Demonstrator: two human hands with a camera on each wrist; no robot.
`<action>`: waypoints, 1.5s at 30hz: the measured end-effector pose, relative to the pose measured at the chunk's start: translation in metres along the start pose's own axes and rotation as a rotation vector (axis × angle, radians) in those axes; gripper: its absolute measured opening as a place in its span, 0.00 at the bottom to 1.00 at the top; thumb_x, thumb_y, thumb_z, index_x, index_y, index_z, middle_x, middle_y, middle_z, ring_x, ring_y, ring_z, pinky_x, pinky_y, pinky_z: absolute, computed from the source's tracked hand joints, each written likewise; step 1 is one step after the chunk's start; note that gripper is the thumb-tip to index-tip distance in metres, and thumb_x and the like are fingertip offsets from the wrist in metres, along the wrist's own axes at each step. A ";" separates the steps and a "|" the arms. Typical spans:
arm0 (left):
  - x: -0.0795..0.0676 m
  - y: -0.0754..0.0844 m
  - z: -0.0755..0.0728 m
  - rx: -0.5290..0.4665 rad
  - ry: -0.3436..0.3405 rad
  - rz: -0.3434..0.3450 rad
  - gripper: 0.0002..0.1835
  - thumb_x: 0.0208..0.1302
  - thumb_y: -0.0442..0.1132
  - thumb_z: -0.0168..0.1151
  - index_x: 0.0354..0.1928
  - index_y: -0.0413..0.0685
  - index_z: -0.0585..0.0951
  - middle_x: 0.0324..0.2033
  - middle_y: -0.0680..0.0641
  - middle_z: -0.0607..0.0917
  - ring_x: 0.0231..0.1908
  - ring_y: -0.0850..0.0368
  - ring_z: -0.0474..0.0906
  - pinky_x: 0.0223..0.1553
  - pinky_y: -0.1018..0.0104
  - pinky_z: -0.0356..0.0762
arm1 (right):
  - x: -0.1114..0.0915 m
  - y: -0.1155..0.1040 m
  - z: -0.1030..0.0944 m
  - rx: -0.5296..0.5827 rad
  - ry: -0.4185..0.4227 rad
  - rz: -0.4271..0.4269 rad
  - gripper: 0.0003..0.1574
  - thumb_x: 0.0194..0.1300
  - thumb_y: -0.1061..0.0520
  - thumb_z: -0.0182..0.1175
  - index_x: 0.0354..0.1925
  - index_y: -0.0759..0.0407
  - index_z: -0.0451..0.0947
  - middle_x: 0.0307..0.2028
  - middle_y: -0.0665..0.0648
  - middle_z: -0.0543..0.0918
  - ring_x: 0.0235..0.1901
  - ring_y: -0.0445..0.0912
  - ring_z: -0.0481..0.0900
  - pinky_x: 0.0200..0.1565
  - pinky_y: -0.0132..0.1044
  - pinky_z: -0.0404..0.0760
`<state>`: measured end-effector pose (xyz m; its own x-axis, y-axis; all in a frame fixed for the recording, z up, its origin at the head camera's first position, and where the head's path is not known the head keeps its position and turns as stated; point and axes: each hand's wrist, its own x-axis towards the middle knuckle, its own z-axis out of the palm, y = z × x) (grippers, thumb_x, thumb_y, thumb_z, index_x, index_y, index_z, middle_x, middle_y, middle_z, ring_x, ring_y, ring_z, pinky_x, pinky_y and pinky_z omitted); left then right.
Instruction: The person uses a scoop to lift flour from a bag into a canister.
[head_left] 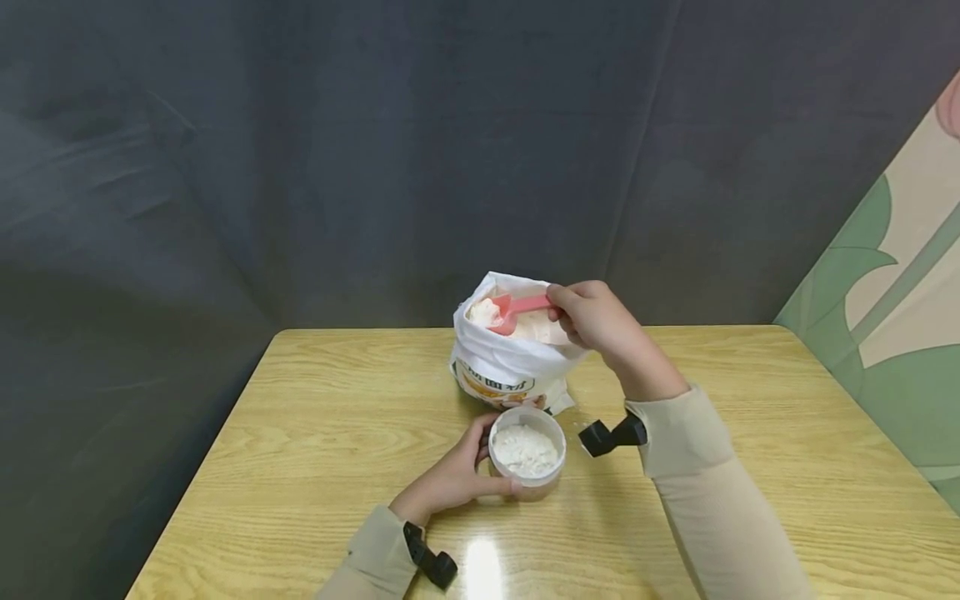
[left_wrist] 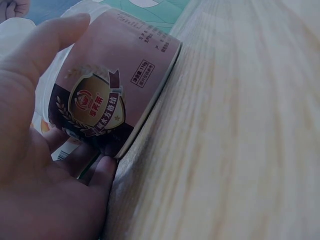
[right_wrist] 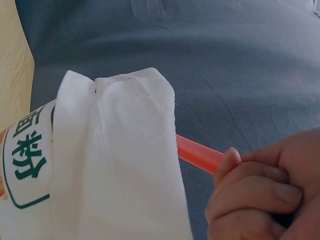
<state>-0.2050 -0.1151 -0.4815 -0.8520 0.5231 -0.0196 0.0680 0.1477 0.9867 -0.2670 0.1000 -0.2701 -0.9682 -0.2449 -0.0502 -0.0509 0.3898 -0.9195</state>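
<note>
Two hands grip: my left (head_left: pixel 456 479) the plastic tub (left_wrist: pixel 120 55), my right (head_left: pixel 596 321) the flour scoop (head_left: pixel 510 318) near the table's (head_left: pixel 337 400) far edge; scooping, apparently; next, lift level.

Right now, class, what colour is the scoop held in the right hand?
The scoop is coral pink, seen best in the head view.

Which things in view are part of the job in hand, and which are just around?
In the job:
- pink scoop, loaded with white powder, in the right hand
- open flour bag
- labelled tub, held by the left hand

Just around:
- dark cloth backdrop
- leaf-patterned wall
</note>
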 end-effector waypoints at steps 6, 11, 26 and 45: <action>0.001 0.000 0.001 -0.003 -0.010 -0.001 0.53 0.58 0.40 0.77 0.77 0.48 0.52 0.74 0.43 0.60 0.71 0.48 0.62 0.72 0.52 0.58 | -0.004 0.004 -0.003 0.042 0.037 0.025 0.27 0.81 0.52 0.43 0.29 0.67 0.73 0.14 0.48 0.60 0.13 0.40 0.53 0.19 0.31 0.55; 0.001 0.001 0.002 -0.009 -0.012 -0.018 0.54 0.57 0.41 0.78 0.77 0.49 0.52 0.74 0.44 0.60 0.72 0.50 0.62 0.72 0.52 0.57 | -0.007 0.008 -0.006 0.074 0.069 0.026 0.26 0.81 0.52 0.42 0.29 0.67 0.72 0.14 0.48 0.61 0.13 0.39 0.53 0.18 0.30 0.54; 0.002 0.002 0.003 -0.001 -0.018 -0.020 0.52 0.58 0.40 0.77 0.77 0.48 0.52 0.74 0.42 0.59 0.72 0.47 0.61 0.73 0.50 0.56 | -0.019 0.018 -0.015 0.181 0.128 -0.009 0.26 0.81 0.52 0.43 0.26 0.63 0.71 0.14 0.47 0.62 0.13 0.38 0.55 0.17 0.29 0.55; 0.001 0.000 0.001 -0.011 -0.017 -0.017 0.54 0.58 0.40 0.77 0.78 0.45 0.51 0.74 0.40 0.59 0.72 0.46 0.61 0.73 0.50 0.56 | -0.043 0.022 -0.026 0.293 0.193 -0.062 0.28 0.80 0.51 0.47 0.21 0.56 0.73 0.15 0.47 0.67 0.13 0.38 0.59 0.16 0.30 0.57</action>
<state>-0.2051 -0.1139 -0.4813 -0.8442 0.5346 -0.0385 0.0480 0.1468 0.9880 -0.2333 0.1423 -0.2776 -0.9953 -0.0773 0.0582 -0.0659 0.1013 -0.9927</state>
